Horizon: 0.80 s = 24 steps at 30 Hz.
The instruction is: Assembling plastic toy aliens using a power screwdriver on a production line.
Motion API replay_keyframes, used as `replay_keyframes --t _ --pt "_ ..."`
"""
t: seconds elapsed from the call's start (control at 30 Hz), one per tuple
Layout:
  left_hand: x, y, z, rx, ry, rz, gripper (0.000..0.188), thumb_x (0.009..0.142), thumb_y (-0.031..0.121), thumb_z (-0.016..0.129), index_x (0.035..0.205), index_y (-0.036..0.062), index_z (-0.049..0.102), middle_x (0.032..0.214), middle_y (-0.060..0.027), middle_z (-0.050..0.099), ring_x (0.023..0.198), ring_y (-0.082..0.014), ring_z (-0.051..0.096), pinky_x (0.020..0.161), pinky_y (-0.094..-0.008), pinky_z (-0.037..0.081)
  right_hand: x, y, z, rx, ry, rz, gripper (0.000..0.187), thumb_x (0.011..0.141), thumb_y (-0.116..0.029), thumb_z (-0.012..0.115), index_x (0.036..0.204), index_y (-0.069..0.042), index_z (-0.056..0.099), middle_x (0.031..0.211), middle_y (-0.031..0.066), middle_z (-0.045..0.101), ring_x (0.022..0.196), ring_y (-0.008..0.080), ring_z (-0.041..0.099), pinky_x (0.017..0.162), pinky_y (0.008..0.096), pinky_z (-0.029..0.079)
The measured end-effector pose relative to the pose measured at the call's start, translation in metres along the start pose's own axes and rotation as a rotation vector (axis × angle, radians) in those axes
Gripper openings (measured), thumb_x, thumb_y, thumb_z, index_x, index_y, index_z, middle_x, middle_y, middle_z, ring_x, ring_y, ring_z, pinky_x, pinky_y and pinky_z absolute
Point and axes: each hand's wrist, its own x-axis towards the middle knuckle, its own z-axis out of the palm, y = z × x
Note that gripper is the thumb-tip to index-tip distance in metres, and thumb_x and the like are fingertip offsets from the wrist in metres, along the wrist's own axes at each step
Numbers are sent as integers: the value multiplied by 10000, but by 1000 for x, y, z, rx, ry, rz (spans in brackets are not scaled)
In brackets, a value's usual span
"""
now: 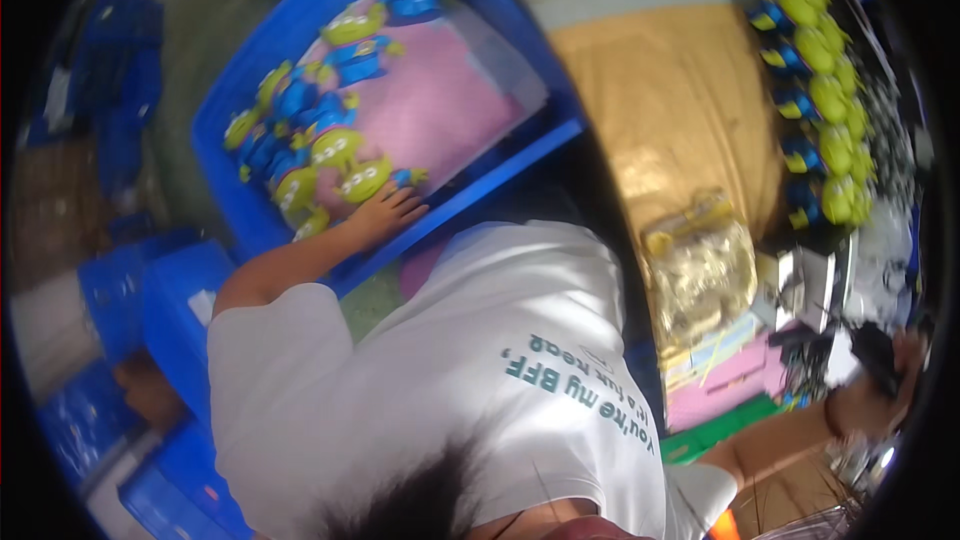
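Observation:
My left hand reaches over the near rim of a blue plastic bin. Its fingers are stretched and slightly apart, close beside a green three-eyed alien toy figure and touching or nearly touching it. Several more of these green-headed, blue-bodied figures lie heaped along the bin's left side on a pink sheet. Far off to the right, my right hand is blurred near the picture's rim. A dark object is at its fingers; its kind, and whether it is gripped, cannot be made out.
A brown-covered work surface lies right of the bin. Several alien figures stand in rows along its far right. Nearer are a clear plastic bag of gold-looking items, a small white box and a green tray edge. Blue crates stack at left.

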Motion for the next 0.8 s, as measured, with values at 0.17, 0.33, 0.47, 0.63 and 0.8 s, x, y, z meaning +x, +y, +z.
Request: replay_keyframes --t 0.17,0.33,0.47,0.63,0.8 --pt "0 -14 55 37 -92 -111 466 886 221 483 1324 65 507 1331 -129 510 1276 -310 423 1116 -541 239 -54 20 18 1352 107 798 430 982 -138 436 1345 85 380 859 83 464 729 163 415 715 318 400" --pt "48 -13 -87 -44 -13 -405 767 685 165 734 1395 134 444 1321 -227 455 1244 -423 409 1072 -553 294 -107 5 16 968 314 822 465 905 -51 524 1342 5 375 809 77 488 718 182 483 749 376 454" --pt "116 9 -209 -234 613 -490 848 640 108 845 1379 90 429 1313 -243 417 1228 -393 431 1044 -479 367 -108 6 3 980 440 639 462 854 16 546 1274 29 353 758 125 561 654 224 577 712 433 532" --pt "253 88 -274 -598 1058 282 807 671 145 863 1340 82 416 1297 -203 455 1143 -345 519 946 -445 474 -104 22 21 827 459 662 295 815 -7 597 1062 74 459 657 107 614 613 198 621 843 335 477" --pt "335 203 -245 -1069 941 370 700 626 215 870 1247 130 560 1234 -194 513 1100 -370 522 947 -471 437 -106 47 57 999 458 667 530 822 19 657 1268 101 381 671 122 624 577 215 621 634 356 534"
